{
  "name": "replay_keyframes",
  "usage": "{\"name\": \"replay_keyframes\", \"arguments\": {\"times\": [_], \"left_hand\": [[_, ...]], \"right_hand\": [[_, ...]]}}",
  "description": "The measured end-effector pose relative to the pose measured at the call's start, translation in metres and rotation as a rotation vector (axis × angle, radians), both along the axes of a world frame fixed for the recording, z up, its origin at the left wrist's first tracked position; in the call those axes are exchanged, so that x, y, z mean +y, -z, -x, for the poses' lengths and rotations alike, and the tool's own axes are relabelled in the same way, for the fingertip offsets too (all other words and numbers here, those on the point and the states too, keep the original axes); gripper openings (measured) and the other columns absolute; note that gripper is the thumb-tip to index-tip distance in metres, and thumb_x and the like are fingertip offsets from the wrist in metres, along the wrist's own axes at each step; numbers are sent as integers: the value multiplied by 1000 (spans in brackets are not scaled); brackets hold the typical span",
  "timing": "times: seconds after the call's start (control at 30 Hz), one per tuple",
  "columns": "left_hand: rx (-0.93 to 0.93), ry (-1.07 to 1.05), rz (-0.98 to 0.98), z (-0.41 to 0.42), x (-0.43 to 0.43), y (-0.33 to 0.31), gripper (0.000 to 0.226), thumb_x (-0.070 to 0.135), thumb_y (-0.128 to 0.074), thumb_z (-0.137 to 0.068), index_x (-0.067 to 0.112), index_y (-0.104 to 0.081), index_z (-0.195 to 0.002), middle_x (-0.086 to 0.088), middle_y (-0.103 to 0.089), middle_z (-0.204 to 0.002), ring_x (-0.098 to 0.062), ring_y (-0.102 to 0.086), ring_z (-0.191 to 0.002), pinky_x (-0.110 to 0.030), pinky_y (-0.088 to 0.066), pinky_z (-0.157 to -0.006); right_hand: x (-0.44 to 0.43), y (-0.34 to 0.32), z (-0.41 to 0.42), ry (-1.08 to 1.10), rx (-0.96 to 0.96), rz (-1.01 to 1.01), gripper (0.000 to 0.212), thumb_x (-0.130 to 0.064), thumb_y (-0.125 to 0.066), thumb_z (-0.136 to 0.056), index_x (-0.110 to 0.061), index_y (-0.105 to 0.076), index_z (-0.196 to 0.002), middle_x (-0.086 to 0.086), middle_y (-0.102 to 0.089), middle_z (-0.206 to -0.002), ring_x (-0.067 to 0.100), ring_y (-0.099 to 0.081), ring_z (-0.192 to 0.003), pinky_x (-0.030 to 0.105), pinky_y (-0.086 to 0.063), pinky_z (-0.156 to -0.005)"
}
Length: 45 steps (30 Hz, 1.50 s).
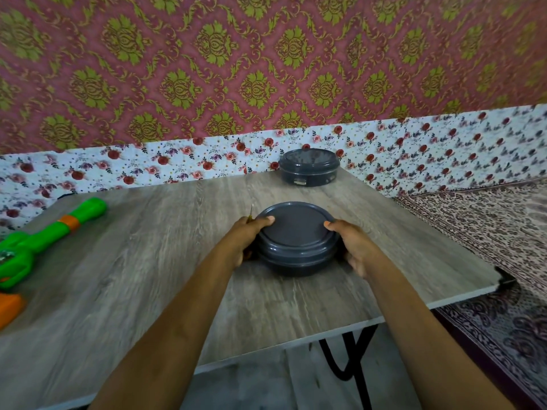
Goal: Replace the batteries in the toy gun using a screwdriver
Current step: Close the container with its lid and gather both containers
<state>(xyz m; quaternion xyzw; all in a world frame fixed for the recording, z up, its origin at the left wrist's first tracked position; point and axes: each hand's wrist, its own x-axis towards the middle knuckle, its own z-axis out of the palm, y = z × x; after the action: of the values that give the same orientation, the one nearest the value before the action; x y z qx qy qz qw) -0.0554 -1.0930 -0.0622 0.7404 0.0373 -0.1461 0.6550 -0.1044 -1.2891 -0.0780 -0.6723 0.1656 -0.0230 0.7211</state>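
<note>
Left hand [248, 238] and right hand [352, 247] both clamp the near grey container [297, 241]: thumbs on the lid rim, fingers curled round the sides. The left hand also seems to have a thin yellowish shaft [251, 213] tucked in, poking up just left of the container. Likely the screwdriver, but it's too small to be sure.

Step, as I read it: a container-handling step, either opening it for batteries or parts, or closing it up. I can't tell which, since the lid looks seated. Next move needs one hand to steady the base while the other lifts the lid, without dropping the tool.

Toy gun [44, 235], green with orange bands, lies well left of the container on the tabletop [148, 261], untouched. Its rear end runs out of frame.

Count: two hands, two grey lidded containers (the second container [309, 167] is behind the held one, at the far edge), one toy gun, one probable screwdriver. No batteries in view.
</note>
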Motion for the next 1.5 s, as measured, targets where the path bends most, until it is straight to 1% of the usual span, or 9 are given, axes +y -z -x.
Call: {"name": "replay_keyframes", "arguments": {"times": [0.23, 0.33, 0.5, 0.77, 0.93, 1.13, 1.23, 1.3, 1.5], "left_hand": [[11, -23, 12, -10, 1, 6, 47, 34, -69, -83, 12, -52, -120, -10, -61, -115, -25, -60, -96, -34, -53, -67], [12, -16, 13, -12, 2, 5, 43, 33, -69, -83, 12, -52, -116, -10, -62, -112, -24, -60, -94, -37, -54, -75], [21, -29, 3, -5, 1, 0, 46, 34, -70, -82, 11, -52, -117, -10, -62, -113, -25, -60, -95, -37, -53, -76], [52, -91, 130, 16, -3, -7, 64, 32, -70, -82, 7, -43, -135, -15, -56, -127, -29, -56, -104, -38, -48, -76], [38, -124, 235, 13, 12, -13, 63, 33, -74, -77, 11, -44, -129, -13, -58, -122, -29, -59, -102, -36, -53, -66], [98, -131, 224, -14, 56, -10, 44, 36, -73, -77, 15, -56, -112, -11, -64, -105, -26, -61, -94, -39, -55, -71], [116, -170, 247, -36, 78, -5, 28, 35, -70, -79, 15, -60, -95, -9, -64, -90, -24, -60, -83, -40, -53, -80], [105, -195, 257, -58, 91, -1, 30, 35, -70, -79, 15, -60, -99, -10, -65, -93, -26, -61, -90, -43, -53, -89], [97, -238, 311, -117, 118, 11, 35, 33, -70, -80, 14, -60, -107, -11, -67, -95, -27, -63, -85, -38, -55, -71]], "right_hand": [[-2, 4, -6, 47, -35, 36, 4, -18, -58, -88, -19, -61, -87, 3, -64, -93, 20, -58, -88, 27, -41, -65], [-5, 4, -5, 51, -59, 34, 11, -17, -58, -89, -23, -58, -80, -3, -60, -83, 12, -54, -77, 25, -40, -62], [-3, 4, 2, 34, -99, 42, 5, -25, -61, -87, -22, -65, -87, 3, -68, -94, 21, -61, -94, 31, -48, -80], [20, 0, 12, 102, -112, 126, 38, -32, -46, -95, -15, -51, -128, 9, -56, -126, 27, -54, -111, 32, -41, -85], [40, 1, 7, 150, -110, -10, 38, -31, -52, -91, -16, -51, -125, 8, -56, -124, 26, -54, -111, 35, -43, -85], [80, 0, -27, 105, -111, -103, 28, -29, -53, -91, -11, -59, -111, 11, -64, -111, 25, -59, -97, 30, -46, -68], [97, 1, -55, 43, -132, -113, 31, -34, -54, -91, -11, -61, -111, 9, -66, -113, 24, -62, -103, 35, -51, -84], [104, 4, -80, 4, -137, -59, 35, -38, -52, -92, -14, -62, -114, 7, -66, -114, 23, -61, -105, 38, -48, -95], [122, 8, -148, -75, -182, 107, 32, -39, -49, -93, -17, -64, -110, 4, -67, -114, 17, -61, -105, 31, -46, -92]]}}
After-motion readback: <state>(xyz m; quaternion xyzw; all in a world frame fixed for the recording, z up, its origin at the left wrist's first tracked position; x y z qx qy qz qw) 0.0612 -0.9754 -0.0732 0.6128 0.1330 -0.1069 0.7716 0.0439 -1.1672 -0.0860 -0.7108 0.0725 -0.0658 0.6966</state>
